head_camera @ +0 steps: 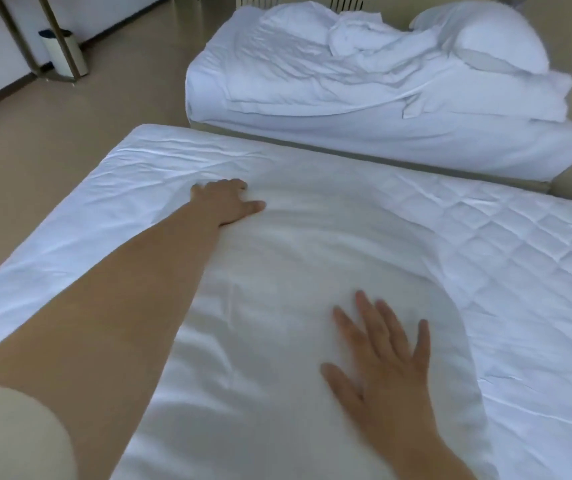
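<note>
A smooth white sheet [295, 258] lies spread over the near bed, covering its left and middle parts. To the right, the quilted mattress cover [520, 244] shows bare. My left hand [225, 202] reaches far out and rests on the sheet near the far left corner, its fingers bent into the cloth. My right hand [385, 355] lies flat on the sheet close to me, fingers straight and spread. Neither hand holds anything.
A second bed [364, 133] stands beyond a narrow gap, with a crumpled white duvet [346, 60] and a pillow [499, 43] on it. A small waste bin [64, 53] stands on the beige floor [121, 98] at the far left, beside metal legs.
</note>
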Demonstrator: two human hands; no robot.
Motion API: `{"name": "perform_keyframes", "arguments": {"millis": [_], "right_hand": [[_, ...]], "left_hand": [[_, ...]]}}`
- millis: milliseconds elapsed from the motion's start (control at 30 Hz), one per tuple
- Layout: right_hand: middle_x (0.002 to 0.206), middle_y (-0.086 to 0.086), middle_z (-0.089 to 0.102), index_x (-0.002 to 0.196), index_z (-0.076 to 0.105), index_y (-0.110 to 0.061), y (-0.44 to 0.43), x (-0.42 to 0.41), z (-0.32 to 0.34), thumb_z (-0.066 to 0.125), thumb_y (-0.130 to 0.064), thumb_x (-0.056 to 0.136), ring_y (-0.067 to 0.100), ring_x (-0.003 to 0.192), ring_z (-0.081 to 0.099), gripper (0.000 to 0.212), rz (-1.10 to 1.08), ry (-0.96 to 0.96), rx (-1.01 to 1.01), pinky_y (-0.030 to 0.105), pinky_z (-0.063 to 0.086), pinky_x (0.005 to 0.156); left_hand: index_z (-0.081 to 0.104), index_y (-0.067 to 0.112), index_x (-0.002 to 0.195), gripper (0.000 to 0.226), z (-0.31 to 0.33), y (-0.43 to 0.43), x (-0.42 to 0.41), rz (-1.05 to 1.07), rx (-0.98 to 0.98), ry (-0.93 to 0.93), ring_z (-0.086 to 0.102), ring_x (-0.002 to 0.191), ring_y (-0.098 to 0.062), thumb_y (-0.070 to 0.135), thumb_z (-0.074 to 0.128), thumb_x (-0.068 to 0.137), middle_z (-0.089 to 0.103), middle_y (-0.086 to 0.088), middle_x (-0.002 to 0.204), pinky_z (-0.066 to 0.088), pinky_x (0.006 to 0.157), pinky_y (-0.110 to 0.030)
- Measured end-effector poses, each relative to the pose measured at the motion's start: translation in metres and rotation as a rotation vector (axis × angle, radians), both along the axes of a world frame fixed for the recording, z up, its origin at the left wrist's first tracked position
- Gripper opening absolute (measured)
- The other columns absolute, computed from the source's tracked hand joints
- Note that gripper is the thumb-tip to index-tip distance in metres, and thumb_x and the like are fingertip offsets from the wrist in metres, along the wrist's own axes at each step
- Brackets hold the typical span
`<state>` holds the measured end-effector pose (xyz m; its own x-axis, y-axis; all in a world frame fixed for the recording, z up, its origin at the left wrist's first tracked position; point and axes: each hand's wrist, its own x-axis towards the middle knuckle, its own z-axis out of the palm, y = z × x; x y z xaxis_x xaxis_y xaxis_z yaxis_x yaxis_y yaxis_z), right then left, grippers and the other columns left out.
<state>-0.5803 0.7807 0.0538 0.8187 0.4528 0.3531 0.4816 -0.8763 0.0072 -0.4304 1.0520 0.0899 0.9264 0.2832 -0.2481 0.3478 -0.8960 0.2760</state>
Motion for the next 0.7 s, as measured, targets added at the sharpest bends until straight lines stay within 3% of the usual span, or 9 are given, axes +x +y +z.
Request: {"name": "perform_keyframes", "arguments": {"millis": [100, 200, 267, 300, 367, 467, 600, 700], "right_hand": [[0.139, 0.007, 0.037, 0.132, 0.038, -0.025, -0.017, 0.024, -0.001, 0.005, -0.064, 0.089, 0.03, 0.125, 0.029, 0.067, -0.239, 0.116, 0.015, 0.045, 0.014, 0.1], [0.142, 0.005, 0.03, 0.138, 0.031, -0.029, -0.011, 0.016, -0.01, 0.004, -0.067, 0.087, 0.029, 0.127, 0.026, 0.069, -0.211, 0.118, 0.006, 0.047, 0.016, 0.098], [0.149, 0.002, 0.022, 0.141, 0.02, -0.034, -0.014, 0.003, -0.017, 0.003, -0.07, 0.084, 0.026, 0.13, 0.024, 0.069, -0.28, 0.12, 0.047, 0.052, 0.022, 0.099], [0.154, -0.002, 0.012, 0.142, 0.014, -0.038, -0.014, -0.005, -0.021, 0.002, -0.073, 0.082, 0.023, 0.135, 0.019, 0.071, -0.338, 0.159, 0.09, 0.055, 0.027, 0.098], [0.156, -0.011, -0.007, 0.145, 0.003, -0.039, -0.009, -0.019, -0.038, 0.002, -0.076, 0.079, 0.013, 0.144, 0.0, 0.075, -0.371, 0.215, 0.153, 0.053, 0.024, 0.099], [0.156, -0.007, -0.01, 0.147, 0.0, -0.034, 0.002, -0.03, -0.071, 0.001, -0.074, 0.079, 0.012, 0.143, -0.011, 0.078, -0.372, 0.302, 0.132, 0.048, 0.008, 0.105], [0.155, 0.0, -0.013, 0.146, 0.005, -0.032, -0.01, -0.021, -0.088, 0.005, -0.07, 0.083, 0.02, 0.143, -0.013, 0.074, -0.381, 0.357, 0.04, 0.05, 0.006, 0.103], [0.155, 0.004, -0.012, 0.147, 0.004, -0.029, -0.011, -0.025, -0.082, 0.022, -0.073, 0.077, 0.023, 0.143, -0.013, 0.084, -0.357, 0.351, 0.062, 0.053, 0.006, 0.102]], "left_hand": [[0.047, 0.015, 0.126, 0.051, -0.028, -0.007, 0.004, -0.064, 0.21, 0.069, 0.043, 0.124, -0.025, 0.052, 0.032, 0.094, 0.05, -0.008, 0.133, 0.02, 0.104, -0.034], [0.053, 0.008, 0.112, 0.043, 0.006, -0.001, 0.011, 0.138, 0.112, -0.315, 0.049, 0.116, -0.03, 0.043, 0.032, 0.096, 0.057, -0.018, 0.121, 0.022, 0.099, -0.034], [0.055, 0.005, 0.104, 0.041, 0.038, 0.023, 0.016, 0.214, 0.16, -0.521, 0.052, 0.107, -0.035, 0.039, 0.035, 0.096, 0.06, -0.023, 0.111, 0.023, 0.097, -0.036], [0.055, 0.004, 0.103, 0.04, 0.045, 0.035, 0.016, 0.237, 0.214, -0.521, 0.052, 0.105, -0.036, 0.038, 0.035, 0.095, 0.06, -0.025, 0.108, 0.023, 0.094, -0.036], [0.054, 0.004, 0.11, 0.04, 0.032, 0.048, 0.012, 0.314, 0.288, -0.354, 0.048, 0.112, -0.036, 0.036, 0.035, 0.095, 0.057, -0.027, 0.113, 0.022, 0.093, -0.036], [0.047, 0.005, 0.127, 0.042, -0.015, 0.034, 0.0, 0.336, 0.299, -0.055, 0.035, 0.127, -0.033, 0.03, 0.032, 0.097, 0.048, -0.022, 0.129, 0.007, 0.111, -0.047], [0.033, 0.015, 0.141, 0.045, -0.005, -0.012, 0.014, 0.172, 0.253, -0.162, 0.021, 0.138, -0.027, 0.016, 0.031, 0.096, 0.03, -0.012, 0.147, -0.006, 0.114, -0.047], [0.035, 0.022, 0.14, 0.043, 0.017, -0.092, 0.026, -0.217, 0.174, -0.245, 0.025, 0.138, -0.019, 0.025, 0.034, 0.097, 0.034, -0.003, 0.148, -0.003, 0.115, -0.04]]}}
